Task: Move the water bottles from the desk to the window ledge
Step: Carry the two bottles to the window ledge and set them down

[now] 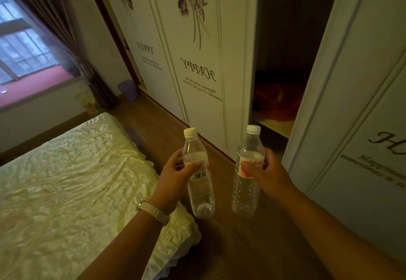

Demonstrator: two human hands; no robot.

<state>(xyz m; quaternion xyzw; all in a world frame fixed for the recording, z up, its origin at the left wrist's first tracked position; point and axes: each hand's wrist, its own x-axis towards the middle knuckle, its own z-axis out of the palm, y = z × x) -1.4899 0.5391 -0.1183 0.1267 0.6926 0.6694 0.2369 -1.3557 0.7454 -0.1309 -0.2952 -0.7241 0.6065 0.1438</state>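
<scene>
Bottle (198,183) per hand (173,176)

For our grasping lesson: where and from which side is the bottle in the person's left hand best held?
Grip the left bottle around its labelled middle, coming from the left side as the left hand does. The body is a narrow upright cylinder, so fingers wrap it there below the white cap.

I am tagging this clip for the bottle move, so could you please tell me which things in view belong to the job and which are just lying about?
Part of the job:
- left bottle, held in the left hand
- right bottle, held in the right hand
- window ledge, the destination

Just lying about:
- bed
- purple bin
- wardrobe doors
- curtain
</scene>
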